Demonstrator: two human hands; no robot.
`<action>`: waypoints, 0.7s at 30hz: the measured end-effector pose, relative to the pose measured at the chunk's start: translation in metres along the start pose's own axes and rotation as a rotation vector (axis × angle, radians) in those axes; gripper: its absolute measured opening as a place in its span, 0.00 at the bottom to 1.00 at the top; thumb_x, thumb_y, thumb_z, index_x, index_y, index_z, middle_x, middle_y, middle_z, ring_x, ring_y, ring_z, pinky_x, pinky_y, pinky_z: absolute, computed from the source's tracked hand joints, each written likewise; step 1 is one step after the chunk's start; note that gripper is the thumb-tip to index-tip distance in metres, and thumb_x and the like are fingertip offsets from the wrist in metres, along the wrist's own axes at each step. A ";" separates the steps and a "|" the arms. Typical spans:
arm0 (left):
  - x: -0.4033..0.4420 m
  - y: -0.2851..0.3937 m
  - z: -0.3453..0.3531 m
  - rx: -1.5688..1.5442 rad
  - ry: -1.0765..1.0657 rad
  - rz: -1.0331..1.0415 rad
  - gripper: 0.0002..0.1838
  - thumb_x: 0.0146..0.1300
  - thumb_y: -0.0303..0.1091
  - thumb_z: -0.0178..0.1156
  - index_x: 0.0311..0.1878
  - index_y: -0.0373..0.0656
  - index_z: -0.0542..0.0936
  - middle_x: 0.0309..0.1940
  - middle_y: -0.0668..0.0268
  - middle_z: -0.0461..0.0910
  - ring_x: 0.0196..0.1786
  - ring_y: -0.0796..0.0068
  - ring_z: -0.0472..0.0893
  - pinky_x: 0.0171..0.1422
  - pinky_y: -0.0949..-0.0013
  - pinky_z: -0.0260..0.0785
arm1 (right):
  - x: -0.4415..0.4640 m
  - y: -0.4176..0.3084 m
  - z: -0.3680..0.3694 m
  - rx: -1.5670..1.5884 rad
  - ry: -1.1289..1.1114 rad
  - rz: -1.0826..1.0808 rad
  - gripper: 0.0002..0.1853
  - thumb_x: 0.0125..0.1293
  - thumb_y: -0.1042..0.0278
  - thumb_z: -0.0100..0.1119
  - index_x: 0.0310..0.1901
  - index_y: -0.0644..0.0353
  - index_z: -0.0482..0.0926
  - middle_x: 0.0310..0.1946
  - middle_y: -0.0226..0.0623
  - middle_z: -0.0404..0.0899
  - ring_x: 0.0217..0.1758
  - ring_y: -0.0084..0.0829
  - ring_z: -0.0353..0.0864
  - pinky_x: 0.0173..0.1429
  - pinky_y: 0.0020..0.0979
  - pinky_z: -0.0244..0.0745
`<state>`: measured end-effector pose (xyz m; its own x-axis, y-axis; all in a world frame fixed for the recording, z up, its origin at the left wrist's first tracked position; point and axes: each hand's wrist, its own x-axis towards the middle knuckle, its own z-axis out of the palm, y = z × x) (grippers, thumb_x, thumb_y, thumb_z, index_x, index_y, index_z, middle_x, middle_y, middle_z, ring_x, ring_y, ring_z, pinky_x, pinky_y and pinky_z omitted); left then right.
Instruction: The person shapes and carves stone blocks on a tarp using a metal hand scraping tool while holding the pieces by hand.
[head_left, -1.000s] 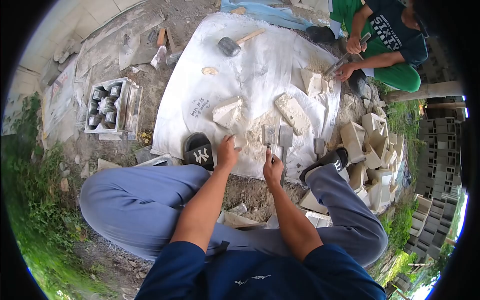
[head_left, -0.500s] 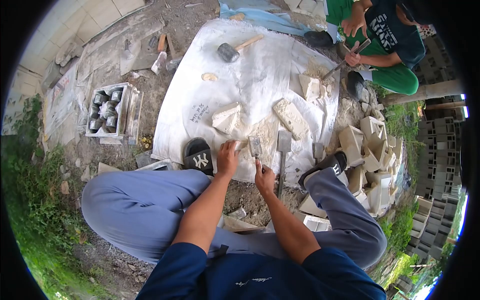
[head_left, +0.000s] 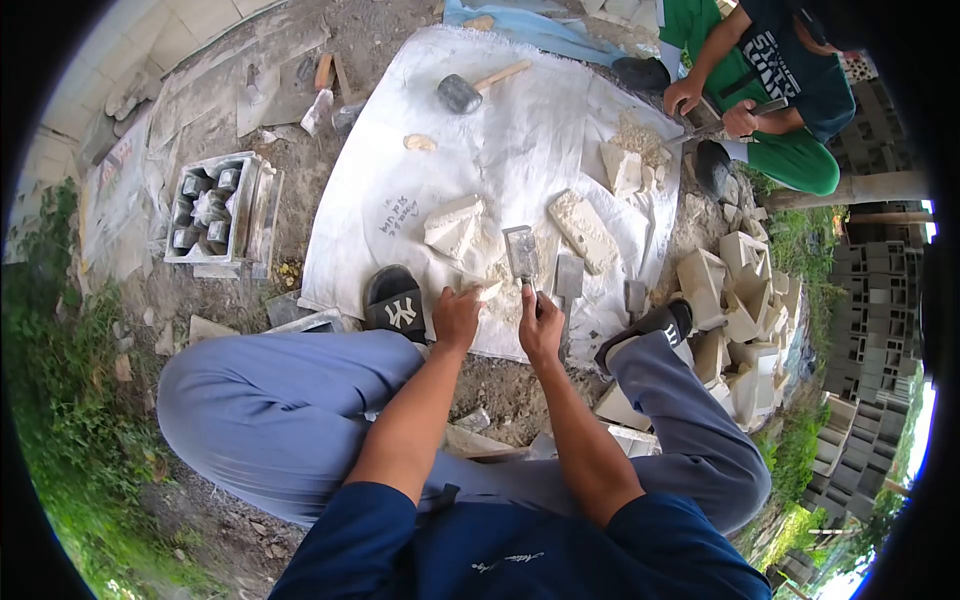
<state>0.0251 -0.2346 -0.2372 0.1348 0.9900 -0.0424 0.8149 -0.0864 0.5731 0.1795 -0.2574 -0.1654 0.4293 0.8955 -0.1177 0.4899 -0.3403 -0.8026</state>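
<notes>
My right hand (head_left: 540,325) is closed around the handle of a trowel with a flat rectangular metal blade (head_left: 521,252), raised over the white sheet. In my left hand (head_left: 458,315) a small pale stone piece (head_left: 490,290) is pinched, its tip pointing toward the trowel. Just beyond lie a chunky pale block (head_left: 455,230) and a longer pale slab (head_left: 584,232), with crumbs and dust around them. A long-handled flat-bladed tool (head_left: 569,276) rests on the sheet right of my right hand, its handle partly hidden.
A mallet (head_left: 460,94) lies at the far side of the white sheet (head_left: 350,215). Left stands a mould box (head_left: 212,212) with dark round pieces. Broken pale blocks (head_left: 745,290) are heaped at right. A co-worker (head_left: 770,90) sits at upper right, holding a bar-like tool.
The trowel has risen away from me, showing more of its blade, and my right hand moved slightly right. My left hand turned, exposing the stone piece. The co-worker's hands and tool shifted.
</notes>
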 end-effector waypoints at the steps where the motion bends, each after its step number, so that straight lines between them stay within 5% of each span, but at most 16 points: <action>1: -0.001 0.000 0.002 -0.003 -0.020 -0.013 0.17 0.58 0.37 0.72 0.52 0.51 0.88 0.46 0.66 0.88 0.48 0.60 0.81 0.54 0.56 0.75 | -0.001 -0.007 -0.001 0.035 0.016 -0.021 0.31 0.76 0.45 0.58 0.28 0.72 0.74 0.14 0.53 0.67 0.18 0.43 0.58 0.27 0.45 0.61; 2: -0.002 0.000 0.004 -0.004 -0.023 -0.015 0.17 0.58 0.37 0.72 0.52 0.51 0.88 0.46 0.66 0.88 0.48 0.60 0.81 0.54 0.56 0.75 | -0.004 -0.015 -0.001 0.075 0.029 -0.047 0.30 0.77 0.48 0.56 0.27 0.70 0.69 0.15 0.46 0.59 0.23 0.30 0.53 0.27 0.41 0.56; 3: -0.001 -0.002 0.007 0.008 0.030 0.030 0.16 0.58 0.38 0.72 0.51 0.52 0.88 0.45 0.67 0.88 0.47 0.62 0.81 0.53 0.56 0.74 | -0.006 -0.013 0.003 0.075 0.029 -0.046 0.30 0.77 0.48 0.56 0.27 0.70 0.69 0.15 0.46 0.59 0.23 0.30 0.53 0.27 0.41 0.56; 5: -0.001 -0.004 0.010 0.023 0.082 0.076 0.15 0.59 0.39 0.71 0.50 0.52 0.89 0.44 0.67 0.89 0.46 0.63 0.82 0.52 0.57 0.74 | -0.013 0.004 0.014 -0.034 0.014 -0.028 0.28 0.77 0.49 0.56 0.29 0.70 0.73 0.17 0.54 0.66 0.19 0.38 0.60 0.28 0.42 0.60; 6: -0.001 -0.005 0.010 0.049 0.078 0.083 0.15 0.59 0.39 0.71 0.50 0.53 0.89 0.43 0.69 0.89 0.45 0.64 0.82 0.51 0.57 0.73 | -0.018 0.013 0.018 -0.155 -0.034 0.060 0.28 0.76 0.46 0.57 0.32 0.69 0.77 0.22 0.62 0.74 0.24 0.54 0.75 0.33 0.47 0.67; 13: -0.002 -0.006 0.016 0.140 0.084 0.106 0.14 0.57 0.40 0.71 0.47 0.53 0.89 0.41 0.70 0.89 0.43 0.66 0.84 0.52 0.55 0.70 | -0.016 0.051 0.006 -0.259 -0.039 0.290 0.34 0.73 0.39 0.57 0.36 0.72 0.82 0.29 0.68 0.79 0.40 0.68 0.80 0.44 0.54 0.73; 14: 0.000 -0.006 0.016 0.140 0.081 0.102 0.14 0.57 0.40 0.71 0.47 0.53 0.89 0.41 0.70 0.89 0.43 0.66 0.84 0.52 0.55 0.70 | -0.016 0.055 0.008 -0.230 0.064 0.211 0.36 0.74 0.38 0.56 0.30 0.75 0.78 0.23 0.64 0.76 0.28 0.58 0.79 0.38 0.51 0.69; 15: 0.000 -0.006 0.016 0.152 0.097 0.121 0.14 0.57 0.37 0.72 0.49 0.53 0.89 0.43 0.70 0.90 0.41 0.66 0.84 0.51 0.57 0.70 | -0.015 0.050 0.005 -0.236 0.053 0.216 0.36 0.74 0.38 0.56 0.30 0.75 0.78 0.23 0.64 0.76 0.28 0.58 0.79 0.38 0.51 0.69; 18: -0.003 -0.007 0.019 0.162 0.109 0.129 0.16 0.57 0.36 0.72 0.50 0.54 0.88 0.46 0.71 0.90 0.40 0.66 0.84 0.51 0.58 0.69 | -0.001 0.034 0.000 0.069 0.090 0.149 0.31 0.78 0.45 0.54 0.28 0.70 0.69 0.17 0.39 0.56 0.26 0.25 0.55 0.28 0.38 0.53; 21: -0.003 -0.006 0.018 0.165 0.126 0.135 0.16 0.58 0.36 0.71 0.51 0.54 0.88 0.46 0.72 0.89 0.40 0.66 0.84 0.52 0.58 0.68 | 0.000 0.031 0.004 0.115 0.130 0.022 0.28 0.79 0.48 0.54 0.30 0.68 0.69 0.18 0.36 0.54 0.27 0.23 0.55 0.29 0.36 0.54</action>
<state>0.0301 -0.2395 -0.2550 0.1856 0.9735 0.1337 0.8766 -0.2255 0.4251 0.1916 -0.2671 -0.1921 0.5369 0.8411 -0.0654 0.3926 -0.3177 -0.8631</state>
